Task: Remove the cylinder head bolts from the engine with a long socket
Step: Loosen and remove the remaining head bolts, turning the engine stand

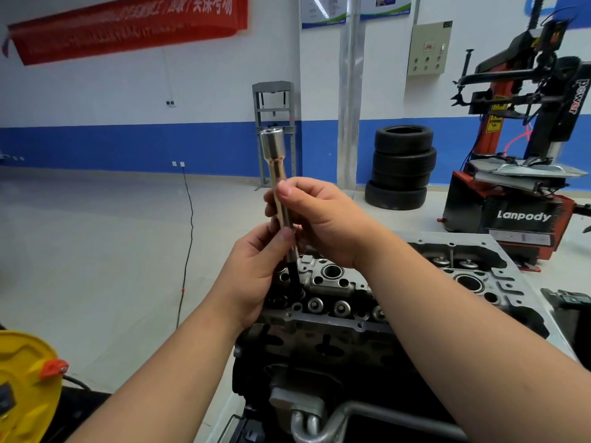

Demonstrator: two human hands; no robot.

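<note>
A workshop room with a pale tiled floor [96, 235] and a white wall [192, 75] banded blue along its base. A red banner [128, 30] hangs high on that wall, with a grey electrical panel [430, 47] further right. At the right stands a red and black tyre changer [518, 148]; beside it, on the floor against the wall, is a stack of black tyres [401, 167]. A grey press frame [275, 123] stands against the blue band. A black cable [188, 235] trails across the floor. A yellow object [25, 385] sits at the lower left corner of the view.

The engine [351, 330] fills the lower centre, its cylinder head [345, 282] uppermost, valve springs and bores exposed.

Both hands meet over the head's left end. The right hand [323, 222] pinches the long socket [278, 180] at mid-shaft between thumb and fingers. The left hand [256, 266] grips it lower down, thumb pressed on the shaft. The socket stands nearly upright, wide chrome end on top, its dark lower end reaching down to the head's left end.
</note>
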